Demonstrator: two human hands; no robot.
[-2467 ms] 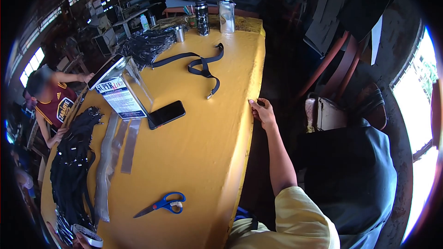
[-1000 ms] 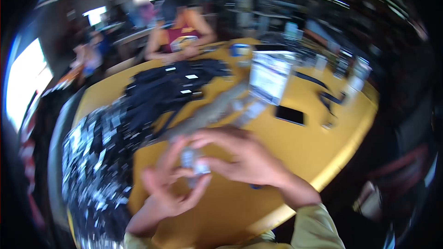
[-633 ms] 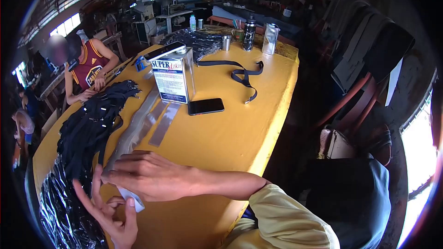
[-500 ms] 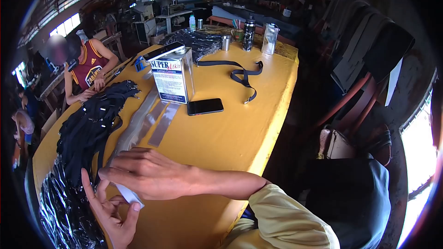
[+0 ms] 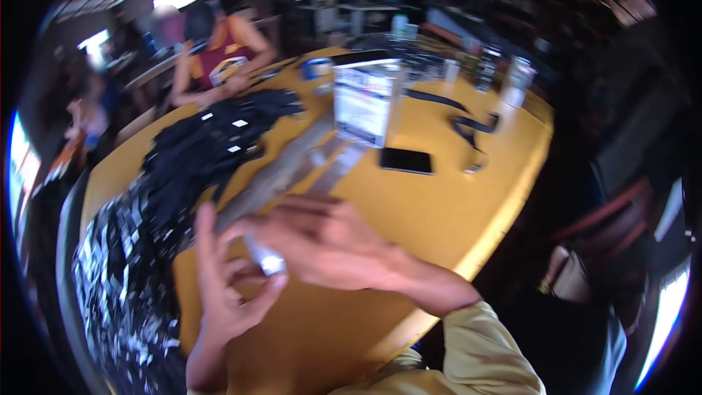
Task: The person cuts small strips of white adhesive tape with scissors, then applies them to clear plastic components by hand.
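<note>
A pale, shiny strip point(image 5: 265, 257) shows between my two hands, its near end curled and blurred. My left hand point(image 5: 235, 289) pinches that end with the thumb and bent fingers, while the index finger points up. Just above it, my right hand point(image 5: 322, 238) is closed at the strip's other end, back of the hand towards me; its fingertips are partly hidden. Beyond the hands, grey see-through strips point(image 5: 274, 164) lie on the yellow table point(image 5: 446, 212). To the left spreads a heap of black straps point(image 5: 201, 132), with shiny black-and-silver ends point(image 5: 121, 278) nearer me.
A rectangular metal can point(image 5: 363, 102) stands mid-table, with a phone point(image 5: 406, 161) beside it. Behind lie a black strap with a buckle point(image 5: 472, 128), a dark bottle point(image 5: 488, 66) and a clear container point(image 5: 519, 77). A co-worker in a maroon jersey point(image 5: 227, 51) works at the far left edge.
My view has swung left, so everything sits further right, and the picture is blurred. Both hands stay together at the strip.
</note>
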